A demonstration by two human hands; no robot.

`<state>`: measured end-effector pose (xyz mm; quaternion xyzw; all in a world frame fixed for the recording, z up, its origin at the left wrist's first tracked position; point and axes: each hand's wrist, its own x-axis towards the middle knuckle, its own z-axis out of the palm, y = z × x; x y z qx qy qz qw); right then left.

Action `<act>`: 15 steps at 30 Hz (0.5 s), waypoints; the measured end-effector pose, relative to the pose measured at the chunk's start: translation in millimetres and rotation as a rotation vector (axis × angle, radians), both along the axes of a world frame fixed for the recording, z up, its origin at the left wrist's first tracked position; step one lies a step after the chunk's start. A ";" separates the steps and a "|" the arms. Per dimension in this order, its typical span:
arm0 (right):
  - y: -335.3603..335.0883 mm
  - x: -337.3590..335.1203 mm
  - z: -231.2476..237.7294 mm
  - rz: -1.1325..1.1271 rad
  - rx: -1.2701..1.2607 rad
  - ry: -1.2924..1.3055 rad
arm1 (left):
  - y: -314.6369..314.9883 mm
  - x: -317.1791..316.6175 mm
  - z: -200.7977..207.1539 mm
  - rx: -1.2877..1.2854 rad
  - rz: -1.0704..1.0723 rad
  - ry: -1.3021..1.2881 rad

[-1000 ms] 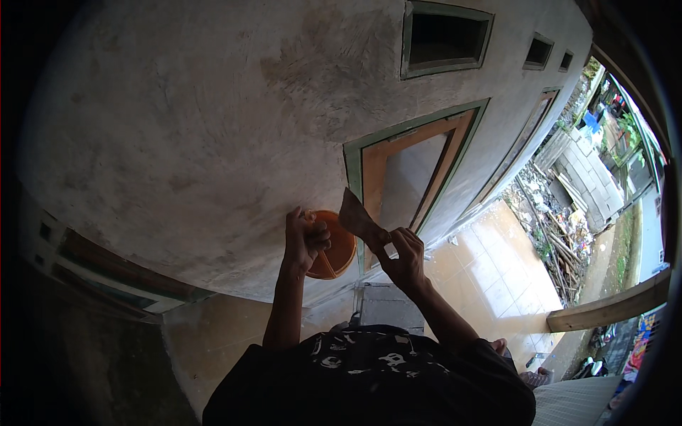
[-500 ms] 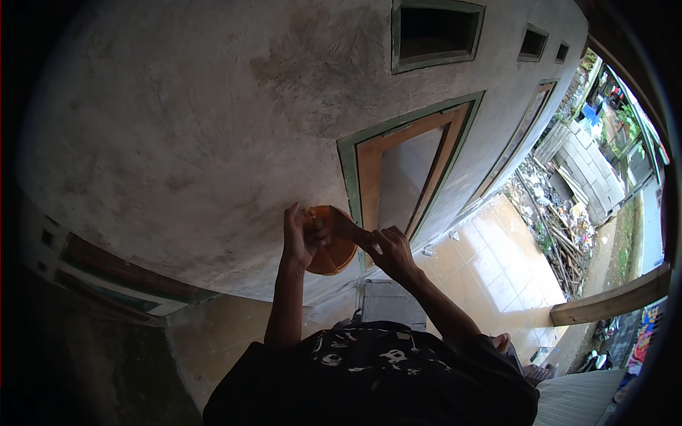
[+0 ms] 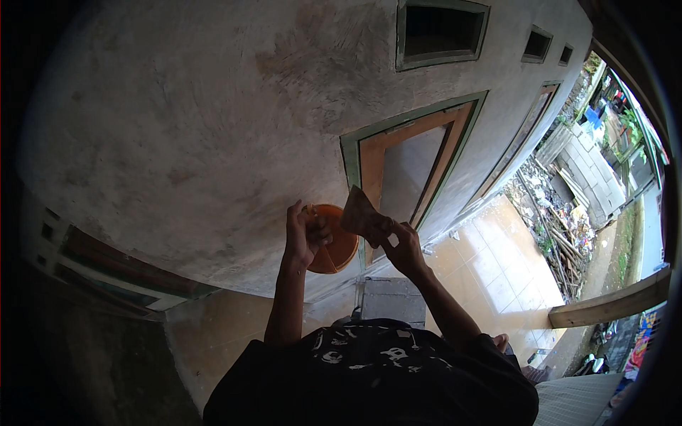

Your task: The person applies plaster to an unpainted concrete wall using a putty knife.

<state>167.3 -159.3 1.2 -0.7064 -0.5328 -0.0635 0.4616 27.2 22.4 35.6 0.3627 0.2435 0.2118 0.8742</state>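
Patchy grey plaster wall (image 3: 177,128) rises beyond the orange bucket (image 3: 342,248), with a green-and-brown frame (image 3: 371,163) up and right of it. Our left hand (image 3: 305,238) curls closed over the bucket's left side, holding rim or handle, we cannot tell which. Our right hand (image 3: 399,247) pinches a broad-bladed scraper (image 3: 357,211), blade raised at the bucket's right edge. We judge the step as handling the scraper beside the bucket; the next move calls for steadying both.
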 end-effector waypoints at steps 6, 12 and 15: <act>-2.7 16.7 -24.2 0.102 0.025 0.597 | -0.1 -3.5 4.3 -0.005 -0.039 -0.039; -6.0 13.2 -16.5 0.103 -0.002 0.674 | -0.5 -3.5 7.1 0.005 -0.052 -0.045; -7.5 6.1 -4.0 0.005 0.069 0.641 | 0.6 -4.2 5.6 0.003 -0.051 -0.044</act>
